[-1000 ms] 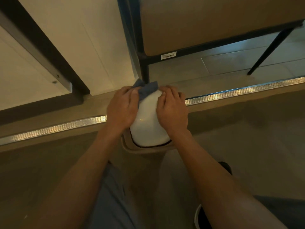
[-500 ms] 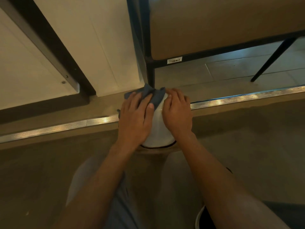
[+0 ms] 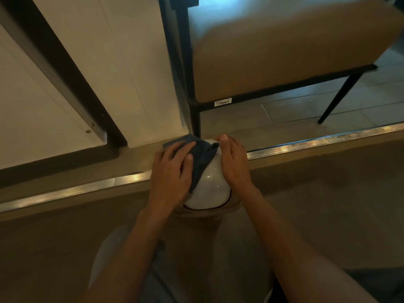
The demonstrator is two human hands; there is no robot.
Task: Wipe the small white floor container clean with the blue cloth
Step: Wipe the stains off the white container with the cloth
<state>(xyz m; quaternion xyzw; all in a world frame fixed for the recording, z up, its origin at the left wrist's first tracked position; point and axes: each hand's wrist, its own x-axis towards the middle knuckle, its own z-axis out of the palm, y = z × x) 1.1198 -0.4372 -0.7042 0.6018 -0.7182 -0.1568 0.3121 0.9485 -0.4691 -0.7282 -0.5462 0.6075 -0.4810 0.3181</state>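
The small white container [image 3: 211, 189] stands on the floor, its glossy domed lid facing me above a tan body. A blue cloth [image 3: 202, 154] is draped over the lid's far left part. My left hand [image 3: 171, 171] lies flat on the cloth and presses it against the lid's left side. Along the lid's right side rests my right hand [image 3: 235, 162], fingers together and pointing away from me, steadying the container. Both forearms reach in from the bottom of the view.
A metal threshold strip [image 3: 317, 142] crosses the floor just behind the container. A tan upholstered seat [image 3: 284, 47] on black legs stands behind it at right. A white panel with a dark frame [image 3: 65, 73] fills the left. My knees are below.
My left hand has slid with the blue cloth from the lid's left edge onto its top and far side. The right hand has stayed on the right side. The camera has tilted slightly.
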